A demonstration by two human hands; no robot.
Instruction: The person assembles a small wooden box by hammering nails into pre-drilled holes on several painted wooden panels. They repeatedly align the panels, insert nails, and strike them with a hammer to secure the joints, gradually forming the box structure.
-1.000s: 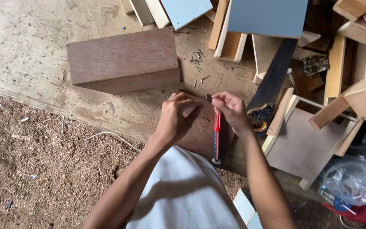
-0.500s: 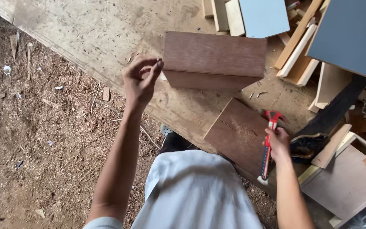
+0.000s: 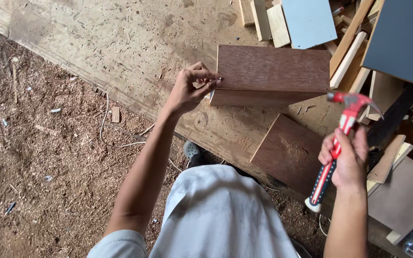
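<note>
Your left hand pinches a small metal nail against the left edge of the brown plywood box. Your right hand is clenched around the red-handled claw hammer, raised above a flat brown panel. Offcuts lie beyond.

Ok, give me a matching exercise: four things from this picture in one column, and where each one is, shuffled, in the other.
Things:
1. hammer
2. nail
3. brown box
4. flat brown panel

Places:
A. lying on the board below the box
B. pinched in the left hand at the box's left edge
C. raised in the right hand
D. standing on the big plywood board

Pairs: 1-C, 2-B, 3-D, 4-A
</note>
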